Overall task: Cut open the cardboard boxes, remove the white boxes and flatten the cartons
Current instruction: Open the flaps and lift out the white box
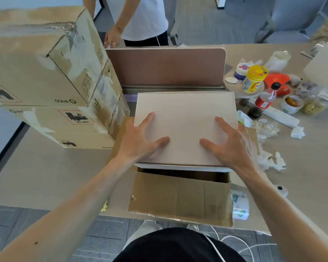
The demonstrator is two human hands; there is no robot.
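Your left hand (140,138) and right hand (232,143) both lie fingers spread wide, palms down, on top of the flat white rectangular box (186,112), gripping nothing. The box sits over the mouth of the open brown cardboard carton (180,197), near flap folded out toward you. Left of the carton: stack of taped brown shipping cartons (45,72); right of it: yellow-lidded plastic jar (254,80).

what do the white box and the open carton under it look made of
White box: probably smooth matte paperboard; its top is flat, even, without shine. Open carton: brown corrugated cardboard, raw matte, shown by fold creases and rough flap edge.
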